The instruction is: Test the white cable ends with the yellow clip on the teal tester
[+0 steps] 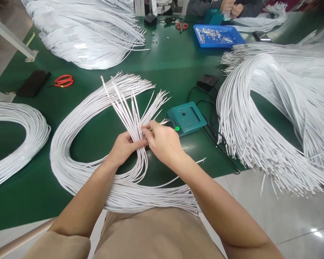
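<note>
A person's left hand (124,146) closes around a fan of white wires (133,120) above a green worktable (167,68), thumb laid across the strands; the wires' tips splay out beyond the hand, while their lower lengths curve down beneath it toward a large white coil (59,144) lying around and to the left of that hand; the right hand (164,140), fingers bent, brings its fingertips to the right side of the fan, though whether they pinch a strand cannot be told. Just beyond the right hand, to its right, sits a teal device (191,113) with a lit green button (177,128); a thick swath of white wires (237,104) spreads farther to that hand's right. Well beyond the left hand, on its left, lie red-handled scissors (64,81) and a black phone (34,83); far beyond the right hand are a blue tray (216,45) of small pieces and a co-worker's hands (236,10).
</note>
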Demonstrator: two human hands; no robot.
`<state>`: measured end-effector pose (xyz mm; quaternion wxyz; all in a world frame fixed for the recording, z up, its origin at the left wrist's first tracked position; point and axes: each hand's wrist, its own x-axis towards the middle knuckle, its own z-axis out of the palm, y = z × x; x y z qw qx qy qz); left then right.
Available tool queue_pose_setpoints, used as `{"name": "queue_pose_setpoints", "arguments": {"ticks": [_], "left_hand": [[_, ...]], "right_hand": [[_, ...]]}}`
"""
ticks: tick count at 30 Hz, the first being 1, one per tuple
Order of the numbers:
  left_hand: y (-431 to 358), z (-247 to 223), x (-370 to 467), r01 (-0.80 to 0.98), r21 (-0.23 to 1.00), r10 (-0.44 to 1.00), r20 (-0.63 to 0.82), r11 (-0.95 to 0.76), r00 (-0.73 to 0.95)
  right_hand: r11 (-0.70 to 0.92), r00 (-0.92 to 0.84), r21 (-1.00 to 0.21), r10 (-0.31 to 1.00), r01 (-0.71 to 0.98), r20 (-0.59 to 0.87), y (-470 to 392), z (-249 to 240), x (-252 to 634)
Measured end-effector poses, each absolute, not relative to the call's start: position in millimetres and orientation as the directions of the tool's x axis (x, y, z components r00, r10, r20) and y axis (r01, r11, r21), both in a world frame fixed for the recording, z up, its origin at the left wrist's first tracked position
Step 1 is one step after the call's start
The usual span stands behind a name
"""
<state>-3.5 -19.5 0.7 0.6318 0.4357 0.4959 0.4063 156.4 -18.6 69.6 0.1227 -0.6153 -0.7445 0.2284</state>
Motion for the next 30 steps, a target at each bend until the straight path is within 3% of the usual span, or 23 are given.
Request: {"name": "queue_pose_setpoints", "arguments": {"ticks": [3, 6, 11, 15, 18, 22, 30], "left_hand": [[-21.3, 1.8, -0.9, -0.025, 0.966, 0.948, -0.249, 0.259, 0.198], [-20.0, 3.3, -0.2, -0.099, 0.953, 0.945, -0.265, 0.287, 0.193], [-13.8, 9.6, -1.8, -0.373, 0.867, 0.942, -0.323, 0.331, 0.087], [-10.9, 10.8, -4.0, -0.414, 0.852, 0.946, -0.314, 0.319, 0.081], [-11.1, 9.3, -4.5, -0.393, 0.869, 0.951, -0.3, 0.303, 0.07], [-13.4, 7.5, -3.5, -0.309, 0.909, 0.959, -0.279, 0.28, 0.048], [-16.1, 5.2, -3.9, -0.178, 0.953, 0.969, -0.242, 0.246, 0.042]], "right_hand": [[0.078, -0.191, -0.675, 0.977, 0.734, -0.095, -2.0, 61.6, 156.3], [0.028, -0.217, -0.786, 0.967, 0.618, -0.136, -0.9, 52.5, 160.9], [-0.104, -0.357, -0.841, 0.873, 0.53, -0.333, -21.9, 37.3, 163.6], [-0.146, -0.415, -0.815, 0.802, 0.561, -0.429, -32.0, 34.2, 158.6], [-0.064, -0.323, -0.789, 0.89, 0.611, -0.322, -22.5, 45.6, 157.8], [0.024, -0.2, -0.838, 0.974, 0.546, -0.103, -2.6, 58.5, 155.9], [-0.152, -0.193, -0.978, 0.965, 0.141, -0.178, 6.2, 40.3, 146.6]]}}
